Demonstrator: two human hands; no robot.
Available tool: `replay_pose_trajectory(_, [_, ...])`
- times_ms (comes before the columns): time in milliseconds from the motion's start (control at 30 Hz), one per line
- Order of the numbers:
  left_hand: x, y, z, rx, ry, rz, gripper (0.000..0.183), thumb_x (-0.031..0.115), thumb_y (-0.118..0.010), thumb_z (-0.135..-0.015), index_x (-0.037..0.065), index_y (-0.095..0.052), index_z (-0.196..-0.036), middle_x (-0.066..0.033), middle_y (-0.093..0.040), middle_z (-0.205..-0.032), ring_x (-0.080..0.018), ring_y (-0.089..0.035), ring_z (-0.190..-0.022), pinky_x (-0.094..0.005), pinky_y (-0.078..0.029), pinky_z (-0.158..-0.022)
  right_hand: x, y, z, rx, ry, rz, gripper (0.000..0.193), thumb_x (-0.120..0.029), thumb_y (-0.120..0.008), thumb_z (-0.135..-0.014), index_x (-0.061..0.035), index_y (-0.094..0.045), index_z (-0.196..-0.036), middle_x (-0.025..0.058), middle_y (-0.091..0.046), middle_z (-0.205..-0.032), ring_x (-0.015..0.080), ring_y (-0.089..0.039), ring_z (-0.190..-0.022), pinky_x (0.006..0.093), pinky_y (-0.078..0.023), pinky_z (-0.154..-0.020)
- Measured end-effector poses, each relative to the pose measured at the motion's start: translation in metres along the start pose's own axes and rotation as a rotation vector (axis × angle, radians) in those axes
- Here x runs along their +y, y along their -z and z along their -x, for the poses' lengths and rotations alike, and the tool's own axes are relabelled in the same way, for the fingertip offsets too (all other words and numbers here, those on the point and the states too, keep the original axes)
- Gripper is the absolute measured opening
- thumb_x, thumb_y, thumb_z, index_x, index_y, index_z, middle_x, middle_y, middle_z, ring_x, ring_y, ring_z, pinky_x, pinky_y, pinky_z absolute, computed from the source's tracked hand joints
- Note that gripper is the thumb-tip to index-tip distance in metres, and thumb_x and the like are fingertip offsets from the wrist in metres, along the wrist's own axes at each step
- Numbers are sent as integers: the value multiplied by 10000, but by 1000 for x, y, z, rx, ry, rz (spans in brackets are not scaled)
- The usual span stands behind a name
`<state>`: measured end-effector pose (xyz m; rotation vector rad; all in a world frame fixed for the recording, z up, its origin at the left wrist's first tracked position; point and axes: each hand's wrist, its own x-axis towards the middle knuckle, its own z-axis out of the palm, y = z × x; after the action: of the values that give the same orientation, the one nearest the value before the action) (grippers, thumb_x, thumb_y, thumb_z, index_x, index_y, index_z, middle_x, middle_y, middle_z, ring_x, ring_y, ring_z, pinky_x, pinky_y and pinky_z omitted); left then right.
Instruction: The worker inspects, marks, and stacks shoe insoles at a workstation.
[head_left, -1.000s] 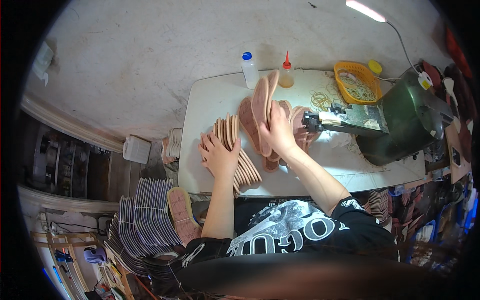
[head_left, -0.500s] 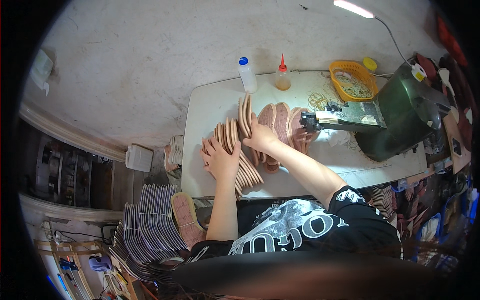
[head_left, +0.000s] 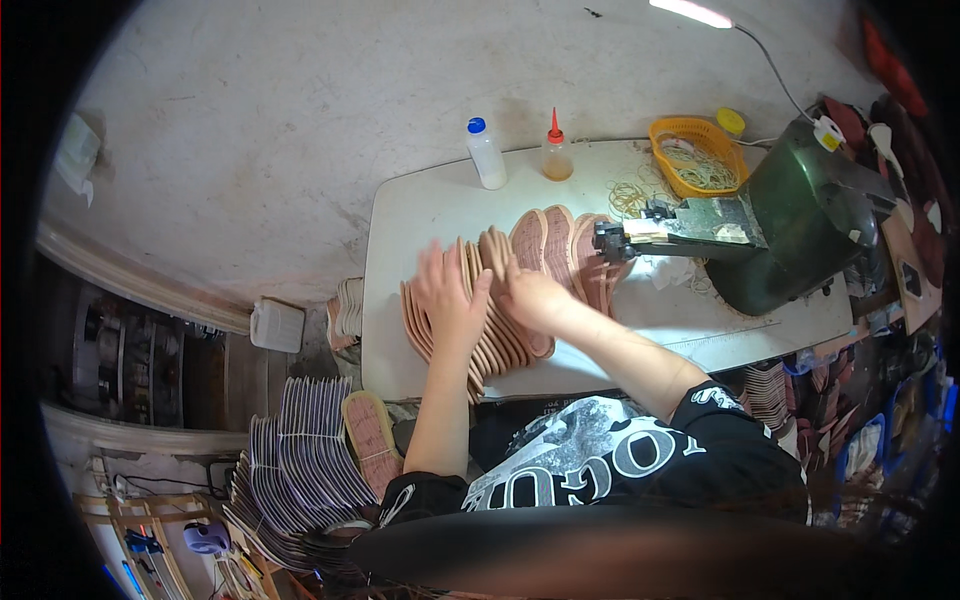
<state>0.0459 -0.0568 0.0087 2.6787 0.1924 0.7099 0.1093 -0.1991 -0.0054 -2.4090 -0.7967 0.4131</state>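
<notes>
A row of tan-edged shoe insoles (head_left: 425, 325) stands on edge, packed side by side, at the near left of the white table. Over the top of this row is my left hand (head_left: 448, 300), its fingers spread and slightly blurred. At the row's right end my right hand (head_left: 535, 298) is closed round a few upright insoles (head_left: 492, 250), its fingers partly hidden. Just beyond it, more insoles with reddish-brown faces (head_left: 560, 240) lie fanned and overlapping, reaching under the dark head of a green machine (head_left: 800, 225).
A white bottle with a blue cap (head_left: 487, 158) and a red-tipped glue bottle (head_left: 557, 160) stand at the table's back. Rubber bands lie beside and in a yellow basket (head_left: 690, 185). Tied insole bundles (head_left: 310, 440) are stacked left of my body. A lamp (head_left: 692, 12) hangs above.
My right hand has lowered its insoles from above the row to the row's right end. The left hand has shifted right and up along the row, its fingers lifting.
</notes>
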Motion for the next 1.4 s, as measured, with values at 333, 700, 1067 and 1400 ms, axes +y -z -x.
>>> replay_pose_trajectory(333, [12, -25, -8, -523, -335, 47, 677, 586, -492, -877, 46, -564, -1279, -102, -460, -1419, -284, -305, -1386, -512, -84, -1157, 45, 21, 93, 390, 16, -473, 288, -234, -625, -849, -16, -625, -1038, 159, -648, -989, 330, -617, -912, 407, -493, -822])
replay_pose_trajectory(700, [24, -30, 1, -494, -273, -60, 577, 476, -563, -874, 8, -593, -1211, -169, -381, -1455, -335, -293, -1372, -483, -169, -1136, 102, -5, 63, 198, -393, -657, 637, -333, -635, -842, 7, -419, -1336, 233, -624, -1032, 321, -626, -996, 373, -479, -905])
replay_pose_trajectory(1067, [16, -35, 16, -340, -235, -56, 488, 333, -538, -894, 30, -527, -1277, -183, -370, -1449, -345, -299, -1362, -460, -208, -1130, 94, -3, -9, 231, -165, -908, 624, -256, -691, -845, 16, -428, -1340, 193, -589, -1243, 243, -564, -1163, 321, -430, -997])
replay_pose_trajectory(1400, [16, -31, 13, -335, -278, 40, 611, 278, -520, -888, 114, -346, -1450, -144, -383, -1455, -328, -313, -1354, -469, -195, -1119, 77, -4, -10, 246, 18, -1128, 593, -206, -643, -845, -9, -387, -1343, 171, -582, -1223, 257, -570, -1128, 359, -445, -978])
